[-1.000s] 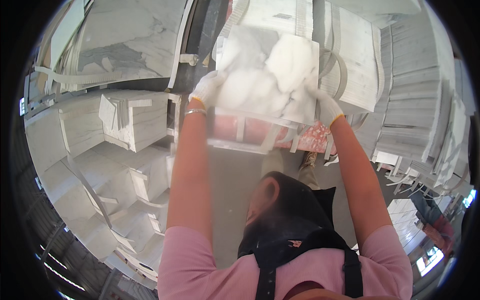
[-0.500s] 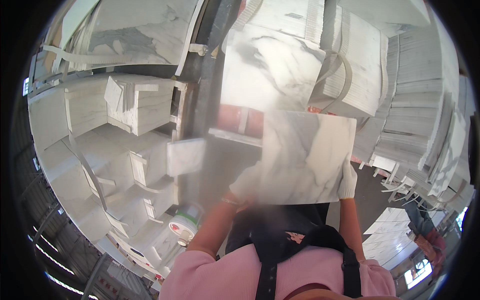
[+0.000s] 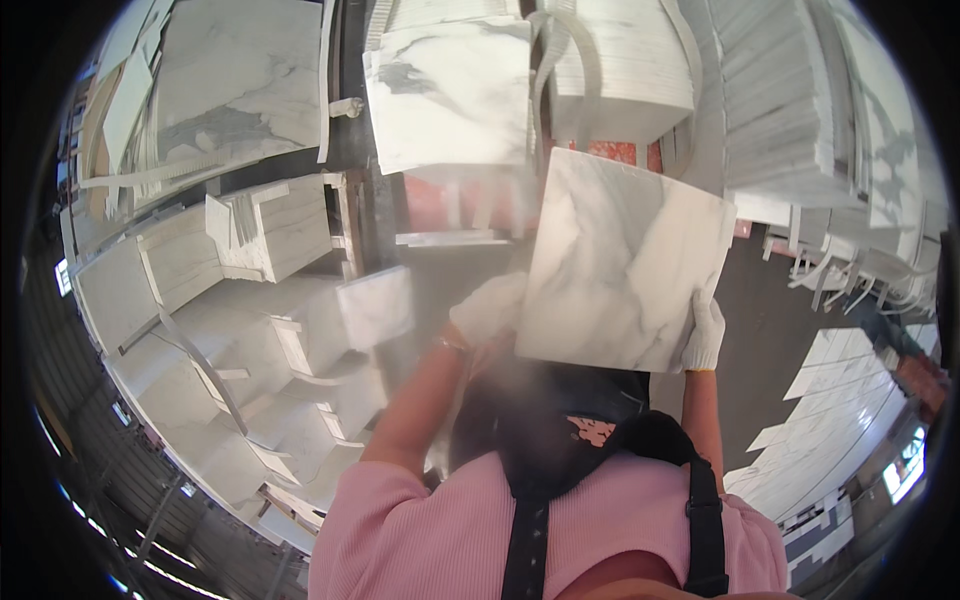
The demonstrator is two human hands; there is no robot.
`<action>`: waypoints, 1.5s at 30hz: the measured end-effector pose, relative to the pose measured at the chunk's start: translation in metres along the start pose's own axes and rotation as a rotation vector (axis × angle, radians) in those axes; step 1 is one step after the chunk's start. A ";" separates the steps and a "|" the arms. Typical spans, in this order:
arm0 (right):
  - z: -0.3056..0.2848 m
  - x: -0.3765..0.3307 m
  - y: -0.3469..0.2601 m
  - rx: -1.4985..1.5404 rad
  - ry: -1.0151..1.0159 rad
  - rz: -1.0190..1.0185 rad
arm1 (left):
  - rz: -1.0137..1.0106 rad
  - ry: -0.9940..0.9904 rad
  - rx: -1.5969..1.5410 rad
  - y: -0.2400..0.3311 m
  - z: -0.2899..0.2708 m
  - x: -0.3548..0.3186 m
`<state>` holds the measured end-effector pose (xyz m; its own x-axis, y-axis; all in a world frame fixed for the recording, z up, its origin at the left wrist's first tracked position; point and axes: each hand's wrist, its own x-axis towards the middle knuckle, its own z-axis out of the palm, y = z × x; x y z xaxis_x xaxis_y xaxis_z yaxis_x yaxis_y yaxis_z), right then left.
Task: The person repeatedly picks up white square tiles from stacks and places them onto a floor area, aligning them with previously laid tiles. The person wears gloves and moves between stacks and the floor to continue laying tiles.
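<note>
A square white marble tile (image 3: 625, 265) with grey veins is held up in front of my body, tilted a little clockwise. My left hand (image 3: 490, 308), in a white glove, grips its left edge; a haze blurs the fingers there. On the opposite edge, my right hand (image 3: 706, 332), also gloved, is closed with the thumb over the face and the other fingers hidden behind the slab. Beyond the held tile stands a stack of similar marble tiles (image 3: 455, 100), above a reddish support (image 3: 440, 200).
To the left, marble-sided compartments (image 3: 265, 340) hold upright pieces, and a smaller white slab (image 3: 376, 308) juts from them. Another tile stack (image 3: 625, 75) stands at the far right, beside a long row of slabs (image 3: 775, 100). Pale tiles (image 3: 825, 400) lie on the grey floor (image 3: 755, 290) at right.
My view has turned, so the surrounding stacks sit farther left and higher. The tile, still in both hands, has risen slightly in the picture and tipped clockwise.
</note>
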<state>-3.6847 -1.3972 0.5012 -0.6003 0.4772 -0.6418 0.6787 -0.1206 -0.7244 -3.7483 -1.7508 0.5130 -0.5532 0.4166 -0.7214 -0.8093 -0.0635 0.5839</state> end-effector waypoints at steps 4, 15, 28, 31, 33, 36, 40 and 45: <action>-0.041 -0.021 0.003 0.056 0.037 -0.051 | -0.002 -0.045 0.083 -0.012 0.019 0.003; -0.136 -0.045 0.032 0.361 0.134 -0.042 | 0.073 -0.247 -0.053 -0.030 0.095 0.019; -0.225 -0.107 0.066 0.642 0.236 0.086 | -0.123 -0.329 -0.150 -0.057 0.207 0.018; -0.234 -0.119 0.072 0.709 0.211 0.077 | -0.100 -0.373 -0.073 -0.065 0.202 0.024; -0.239 -0.130 0.079 0.847 0.041 -0.004 | -0.139 -0.402 0.003 -0.061 0.185 0.032; -0.238 -0.140 0.087 0.835 -0.145 0.074 | -0.101 -0.391 0.341 -0.047 0.158 0.051; -0.198 -0.151 0.091 0.659 -0.067 -0.080 | -0.319 -0.332 0.330 -0.020 0.136 0.056; -0.145 -0.152 0.094 0.596 -0.132 -0.180 | -0.335 -0.548 0.285 -0.004 0.130 0.056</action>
<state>-3.4685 -1.3547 0.5670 -0.7561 0.4285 -0.4946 0.2331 -0.5299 -0.8154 -3.7503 -1.6092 0.5189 -0.0436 0.7740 -0.6317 -0.7941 0.3568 0.4920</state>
